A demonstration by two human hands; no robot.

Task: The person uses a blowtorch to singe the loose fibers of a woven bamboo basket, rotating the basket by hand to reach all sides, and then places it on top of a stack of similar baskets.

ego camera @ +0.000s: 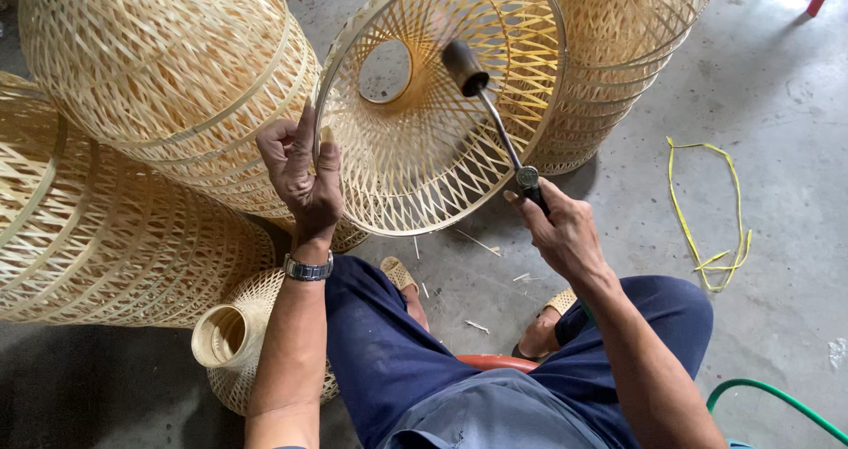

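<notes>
A woven bamboo lampshade (424, 158) stands tilted on the floor with its wide open rim facing me. My left hand (305, 171) pinches that rim on its left side, thumb and fingers closed on the hoop. My right hand (556, 228) grips a slim metal tool (499, 122) with a dark cylindrical head, which points up into the shade's opening. A metal watch (308, 268) sits on my left wrist. My knees in dark blue trousers are below.
Several more bamboo shades surround me: one at top left (168, 60), a large one at left (97, 237), a small one (231, 343) by my left knee, another at top right (618, 52). A yellow strap (715, 211) and green hose (777, 400) lie on the concrete.
</notes>
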